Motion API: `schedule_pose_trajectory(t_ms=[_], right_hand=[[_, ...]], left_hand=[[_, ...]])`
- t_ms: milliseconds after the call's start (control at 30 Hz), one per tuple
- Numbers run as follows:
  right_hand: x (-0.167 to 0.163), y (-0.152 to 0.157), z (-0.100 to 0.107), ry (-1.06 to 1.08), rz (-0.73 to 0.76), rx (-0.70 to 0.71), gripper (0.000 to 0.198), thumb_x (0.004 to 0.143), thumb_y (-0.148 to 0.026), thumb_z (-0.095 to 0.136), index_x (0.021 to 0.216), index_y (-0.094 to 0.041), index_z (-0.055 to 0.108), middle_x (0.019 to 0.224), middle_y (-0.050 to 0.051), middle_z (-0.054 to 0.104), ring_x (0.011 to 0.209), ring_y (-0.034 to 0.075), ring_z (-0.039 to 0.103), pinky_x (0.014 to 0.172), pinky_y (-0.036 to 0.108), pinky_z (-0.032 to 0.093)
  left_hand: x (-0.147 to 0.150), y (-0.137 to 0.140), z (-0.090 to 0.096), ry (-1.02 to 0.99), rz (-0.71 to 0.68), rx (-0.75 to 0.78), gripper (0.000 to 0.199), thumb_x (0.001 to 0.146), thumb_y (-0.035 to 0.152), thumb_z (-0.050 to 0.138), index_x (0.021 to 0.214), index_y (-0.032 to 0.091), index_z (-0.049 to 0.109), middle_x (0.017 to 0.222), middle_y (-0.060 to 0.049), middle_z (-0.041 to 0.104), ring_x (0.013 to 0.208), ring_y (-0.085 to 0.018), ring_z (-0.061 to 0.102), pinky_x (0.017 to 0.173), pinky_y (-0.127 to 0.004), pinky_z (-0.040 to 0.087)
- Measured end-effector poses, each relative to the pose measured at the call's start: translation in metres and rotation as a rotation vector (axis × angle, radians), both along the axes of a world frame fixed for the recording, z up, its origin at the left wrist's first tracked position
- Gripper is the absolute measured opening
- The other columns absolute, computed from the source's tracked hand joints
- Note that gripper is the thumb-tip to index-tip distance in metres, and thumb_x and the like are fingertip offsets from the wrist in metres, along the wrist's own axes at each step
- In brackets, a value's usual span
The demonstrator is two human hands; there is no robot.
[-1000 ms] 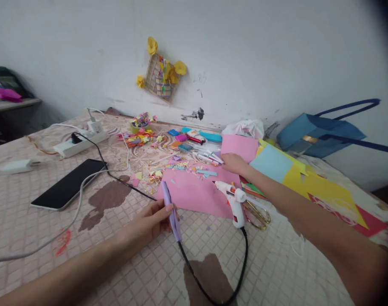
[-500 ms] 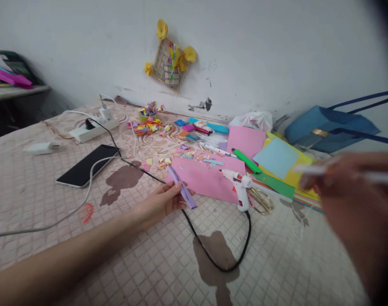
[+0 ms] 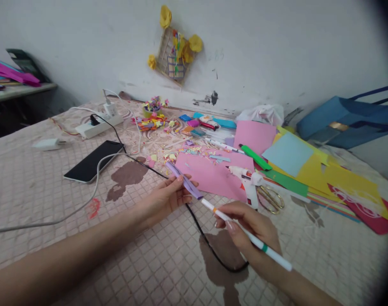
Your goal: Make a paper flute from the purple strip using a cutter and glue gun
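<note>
My left hand is closed on a folded strip of purple paper, thumb on top. In my right hand is a slim white pen with orange and green bands, gripped between thumb and fingers. The pen's near-left end lies close to the lower end of the purple paper; whether they touch I cannot tell. Behind my hands a pink paper sheet lies on the table with paper scraps on it. A white glue gun rests at its right edge, beside gold-handled scissors.
A black cord runs across the table beneath my hands. To the left are a dark-screened phone, a white power strip and a charger. Coloured paper sheets, a green cutter and a blue bag occupy the right.
My right hand has come in from the right with the white pen, down to the purple paper's lower end. My left hand keeps its hold. The view has shifted slightly.
</note>
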State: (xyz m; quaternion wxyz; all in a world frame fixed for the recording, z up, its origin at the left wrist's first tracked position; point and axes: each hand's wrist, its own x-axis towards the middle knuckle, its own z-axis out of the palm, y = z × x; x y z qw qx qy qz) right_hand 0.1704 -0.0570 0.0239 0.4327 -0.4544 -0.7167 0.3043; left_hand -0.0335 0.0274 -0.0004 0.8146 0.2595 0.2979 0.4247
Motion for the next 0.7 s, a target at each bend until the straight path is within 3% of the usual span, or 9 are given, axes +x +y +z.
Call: schedule_pose_trajectory(t_ms=[267, 433, 500, 567, 700], right_hand=[[-0.009, 0.004, -0.011, 0.115, -0.033, -0.101, 0.020, 0.086, -0.024, 0.054, 0.106, -0.026, 0.055, 0.086, 0.001, 0.067, 0.073, 0.016, 0.064, 0.066, 0.029, 0.052], [-0.009, 0.001, -0.020, 0.033, -0.104, -0.094, 0.016, 0.084, -0.024, 0.058, 0.100, -0.026, 0.058, 0.064, -0.003, 0.056, 0.052, 0.010, 0.050, 0.049, 0.023, 0.041], [-0.009, 0.001, -0.020, 0.135, -0.034, -0.149, 0.013, 0.086, -0.023, 0.057, 0.098, -0.027, 0.059, 0.062, -0.004, 0.055, 0.052, 0.010, 0.052, 0.050, 0.023, 0.043], [-0.008, 0.002, -0.020, 0.285, 0.097, -0.226, 0.015, 0.088, -0.025, 0.054, 0.101, -0.027, 0.060, 0.074, -0.001, 0.061, 0.062, 0.012, 0.059, 0.059, 0.027, 0.049], [-0.008, 0.008, -0.016, 0.521, 0.370, -0.392, 0.045, 0.083, -0.043, 0.058, 0.125, -0.026, 0.053, 0.113, 0.009, 0.060, 0.098, 0.023, 0.061, 0.084, 0.041, 0.050]], left_hand=[[0.001, -0.008, -0.004, -0.022, -0.061, 0.087, 0.029, 0.073, 0.019, 0.074, 0.100, 0.016, 0.064, 0.101, -0.005, 0.068, 0.088, -0.014, 0.063, 0.077, -0.025, 0.048], [0.003, -0.011, -0.007, 0.006, -0.039, 0.089, 0.025, 0.071, 0.019, 0.075, 0.094, 0.016, 0.066, 0.095, -0.003, 0.068, 0.086, -0.013, 0.062, 0.077, -0.025, 0.048], [0.004, -0.011, -0.007, 0.023, -0.009, 0.083, 0.025, 0.070, 0.020, 0.076, 0.092, 0.015, 0.066, 0.093, -0.003, 0.068, 0.084, -0.013, 0.062, 0.076, -0.025, 0.048], [0.003, -0.009, -0.006, 0.034, 0.013, 0.080, 0.026, 0.070, 0.020, 0.077, 0.092, 0.014, 0.066, 0.093, -0.004, 0.068, 0.083, -0.013, 0.062, 0.076, -0.025, 0.048], [0.001, -0.007, -0.005, 0.008, -0.004, 0.138, 0.023, 0.074, 0.022, 0.074, 0.094, 0.014, 0.065, 0.099, -0.006, 0.069, 0.088, -0.015, 0.063, 0.082, -0.028, 0.049]])
